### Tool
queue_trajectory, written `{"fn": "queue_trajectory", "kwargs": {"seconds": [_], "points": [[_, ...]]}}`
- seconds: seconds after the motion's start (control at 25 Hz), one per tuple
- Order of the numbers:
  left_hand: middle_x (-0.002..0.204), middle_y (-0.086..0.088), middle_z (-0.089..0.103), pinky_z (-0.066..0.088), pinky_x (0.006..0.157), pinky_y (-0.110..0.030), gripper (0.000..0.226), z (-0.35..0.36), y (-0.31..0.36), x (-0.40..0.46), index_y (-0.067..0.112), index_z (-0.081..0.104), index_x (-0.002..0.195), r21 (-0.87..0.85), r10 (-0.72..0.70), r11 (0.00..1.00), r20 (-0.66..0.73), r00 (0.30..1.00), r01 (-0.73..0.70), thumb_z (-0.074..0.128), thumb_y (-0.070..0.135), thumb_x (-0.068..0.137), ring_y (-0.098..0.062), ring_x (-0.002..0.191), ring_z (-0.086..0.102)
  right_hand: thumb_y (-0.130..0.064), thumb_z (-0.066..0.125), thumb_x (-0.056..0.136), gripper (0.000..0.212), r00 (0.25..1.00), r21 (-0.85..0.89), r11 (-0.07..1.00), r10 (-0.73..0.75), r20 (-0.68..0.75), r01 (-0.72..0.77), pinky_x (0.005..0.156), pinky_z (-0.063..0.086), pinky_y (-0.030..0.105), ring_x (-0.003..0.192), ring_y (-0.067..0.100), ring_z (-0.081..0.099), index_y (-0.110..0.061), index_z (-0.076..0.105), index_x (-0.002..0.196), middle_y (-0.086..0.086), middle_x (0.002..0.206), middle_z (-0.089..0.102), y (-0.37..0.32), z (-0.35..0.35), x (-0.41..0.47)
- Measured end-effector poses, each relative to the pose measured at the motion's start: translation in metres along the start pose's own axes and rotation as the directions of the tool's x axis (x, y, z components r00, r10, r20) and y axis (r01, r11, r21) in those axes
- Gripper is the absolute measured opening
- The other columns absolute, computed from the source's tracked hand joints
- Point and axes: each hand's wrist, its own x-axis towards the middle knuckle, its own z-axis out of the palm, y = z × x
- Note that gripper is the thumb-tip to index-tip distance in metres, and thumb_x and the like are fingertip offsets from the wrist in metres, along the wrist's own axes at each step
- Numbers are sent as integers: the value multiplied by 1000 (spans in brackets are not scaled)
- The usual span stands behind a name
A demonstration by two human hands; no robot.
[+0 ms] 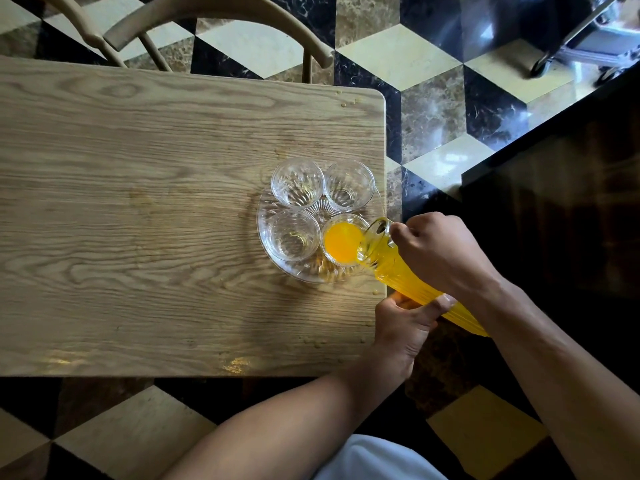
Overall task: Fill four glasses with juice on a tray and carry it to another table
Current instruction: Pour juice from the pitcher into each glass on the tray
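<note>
I count four glasses: one holding juice (343,241) just beyond my fingertips, three empty (297,183) (348,185) (292,235) farther out. One tray (273,265), one pitcher (408,282), two hands (403,327) (440,254), two chairs (214,15) (69,15).

No text, label, brand, number or sign can be read anywhere in the head view.
</note>
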Motion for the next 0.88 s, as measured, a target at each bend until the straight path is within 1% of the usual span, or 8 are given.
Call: {"fn": "queue_trajectory", "kwargs": {"seconds": [0.04,0.12,0.2,0.28,0.48,0.6,0.72,0.88], "points": [[92,-10,81,60,94,-60,54,-1,1,2,6,76,97,6,9,1000,-6,1000,-9,96,22,50,-27,85,75,-38,48,100,51,1000,18,1000,6,2,-6,50,41,33,57,33,57,-2,56,64,14,61,62,1,0,0],[87,-7,81,64,83,-47,37,-1,3,5,9,76,89,49,41,998,-29,999,-39,95,12,57,-21,76,75,-38,49,99,50,1000,69,997,21,-6,-21,58,52,40,65,36,65,0,64,71,17,70,71,4,-3,1],[82,-3,81,60,70,-33,27,-2,7,5,10,75,86,79,69,995,-39,997,-66,91,-1,67,-15,68,73,-36,50,100,49,1000,119,993,25,-5,-24,63,56,45,70,39,67,3,67,76,21,76,73,3,-8,1],[81,-2,80,58,65,-26,27,-4,11,7,8,74,90,106,70,992,-44,997,-65,89,-4,71,-12,66,73,-33,50,100,49,1000,137,990,13,-7,-12,64,55,47,73,41,67,7,68,79,24,78,73,3,-10,0],[99,-13,82,63,72,-30,42,-5,16,6,2,74,108,154,60,987,-40,997,-53,91,2,69,-22,80,78,-33,51,100,49,999,180,983,46,-23,-41,64,53,48,70,40,65,8,68,80,25,79,73,4,-16,-3],[101,-10,82,65,86,-43,49,-2,16,11,6,74,109,178,66,982,-26,997,-60,94,11,65,-30,93,80,-30,52,101,47,996,220,973,79,-28,-71,60,50,45,59,29,56,7,68,78,23,76,71,4,-23,-5],[101,-6,83,63,92,-50,58,3,18,19,12,75,108,227,102,969,-21,995,-94,96,27,57,-29,95,80,-28,52,101,45,995,262,963,84,-48,-68,55,41,36,54,22,51,5,69,76,15,68,68,8,-28,-1],[96,-3,83,63,92,-51,57,12,23,32,13,76,104,259,155,956,-53,986,-137,96,32,54,-28,93,80,-26,53,100,43,995,295,954,80,-52,-61,52,35,31,47,17,44,5,68,73,0,53,57,16,-36,12]]}}
